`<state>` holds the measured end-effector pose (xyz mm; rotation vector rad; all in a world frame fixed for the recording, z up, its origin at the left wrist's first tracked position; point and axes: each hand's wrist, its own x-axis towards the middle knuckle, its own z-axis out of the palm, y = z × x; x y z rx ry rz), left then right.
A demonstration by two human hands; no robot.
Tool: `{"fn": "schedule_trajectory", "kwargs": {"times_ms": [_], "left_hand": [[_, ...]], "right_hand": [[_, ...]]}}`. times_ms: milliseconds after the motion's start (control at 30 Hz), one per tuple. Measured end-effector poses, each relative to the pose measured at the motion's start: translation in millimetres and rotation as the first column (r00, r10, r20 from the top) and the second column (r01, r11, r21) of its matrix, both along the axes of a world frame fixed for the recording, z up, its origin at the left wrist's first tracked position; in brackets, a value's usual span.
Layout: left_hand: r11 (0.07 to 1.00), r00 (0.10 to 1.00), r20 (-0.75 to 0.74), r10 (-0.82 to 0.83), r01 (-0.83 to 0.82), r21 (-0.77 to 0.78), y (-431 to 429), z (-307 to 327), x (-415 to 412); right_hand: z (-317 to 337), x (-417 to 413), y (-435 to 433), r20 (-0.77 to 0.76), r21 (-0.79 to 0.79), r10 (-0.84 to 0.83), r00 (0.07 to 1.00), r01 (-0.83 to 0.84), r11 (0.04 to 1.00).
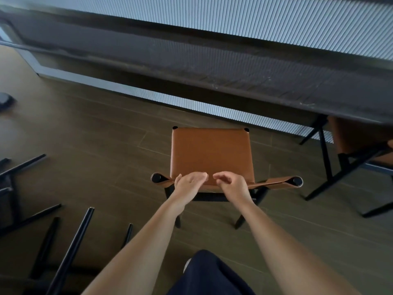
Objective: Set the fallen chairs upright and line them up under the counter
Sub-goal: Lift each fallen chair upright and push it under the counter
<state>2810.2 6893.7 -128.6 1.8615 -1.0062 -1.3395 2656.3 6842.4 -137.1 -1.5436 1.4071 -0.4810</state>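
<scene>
Neither hand grips: left hand (pixel 190 182) flat, right hand (pixel 230 185) loosely curled, both over the backrest (pixel 274 184) of the upright tan-seated chair (pixel 210 154), standing short of the far counter (pixel 234 81). Risk: an uneven push would skew it into the right-hand chair (pixel 357 135).

The centre chair (pixel 210 154) has a tan seat and black legs; the chair at 3 o'clock (pixel 357 135) matches. The fallen legs (pixel 70 248) at 8 o'clock are black. The counter (pixel 212 67) is dark grey, the wall (pixel 234 15) at 12 pale blue with fine stripes, the floor (pixel 95 135) brown tiles, the trousers (pixel 208 273) at 6 navy.
</scene>
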Motion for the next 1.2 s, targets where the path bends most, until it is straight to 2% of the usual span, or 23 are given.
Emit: {"fn": "schedule_trajectory", "kwargs": {"times_ms": [67, 100, 167, 233, 267, 300, 433, 500, 567, 633, 733, 800, 867, 1033, 1200], "left_hand": [[0.954, 0.932, -0.226, 0.283, -0.297, -0.029, 8, 9, 6], [0.881, 0.852, -0.266, 0.451, -0.473, -0.020, 13, 10, 9], [0.673, 0.631, -0.314, 0.709, -0.739, 0.034, 20, 7, 15], [0.527, 0.454, -0.353, 0.818, -0.838, 0.143, 24, 0, 17], [0.502, 0.413, -0.363, 0.835, -0.841, 0.200, 24, -3, 18], [0.507, 0.405, -0.364, 0.839, -0.825, 0.249, 23, -8, 18], [0.587, 0.472, -0.355, 0.807, -0.708, 0.393, 11, -20, 19], [0.628, 0.491, -0.394, 0.777, -0.646, 0.434, 2, -21, 19], [0.646, 0.480, -0.435, 0.762, -0.608, 0.462, -6, -18, 19], [0.633, 0.445, -0.454, 0.772, -0.601, 0.487, -12, -16, 19], [0.615, 0.437, -0.435, 0.788, -0.591, 0.522, -20, -13, 21], [0.579, 0.417, -0.401, 0.815, -0.605, 0.547, -26, -13, 20], [0.549, 0.359, -0.419, 0.834, -0.615, 0.566, -32, -13, 16], [0.505, 0.274, -0.449, 0.851, -0.662, 0.554, -47, -11, 8], [0.441, 0.242, -0.391, 0.888, -0.686, 0.578, -65, -5, 7]], "right_hand": [[7, -11, 3, 0.210, 0.040, -0.292, 0.933, 0.290, 0.956], [8, -19, 4, 0.279, 0.090, -0.446, 0.850, 0.439, 0.894], [7, -36, 3, 0.341, 0.217, -0.680, 0.649, 0.649, 0.729], [5, -47, 0, 0.354, 0.301, -0.768, 0.533, 0.713, 0.633], [5, -49, -1, 0.353, 0.325, -0.792, 0.498, 0.729, 0.603], [5, -50, -4, 0.341, 0.340, -0.815, 0.469, 0.746, 0.572], [-3, -51, -13, 0.203, 0.438, -0.910, 0.362, 0.798, 0.415], [-7, -53, -16, 0.162, 0.554, -0.918, 0.363, 0.736, 0.389], [-9, -54, -21, 0.150, 0.608, -0.902, 0.405, 0.682, 0.407], [-6, -56, -29, 0.170, 0.644, -0.892, 0.418, 0.638, 0.422], [-3, -62, -43, 0.180, 0.699, -0.904, 0.388, 0.597, 0.395], [-6, -66, -51, 0.163, 0.717, -0.895, 0.416, 0.573, 0.397], [-9, -71, -57, 0.133, 0.738, -0.881, 0.453, 0.548, 0.393], [-11, -79, -72, 0.140, 0.800, -0.896, 0.422, 0.485, 0.354], [-7, -78, -89, 0.134, 0.810, -0.897, 0.422, 0.474, 0.344]]}}
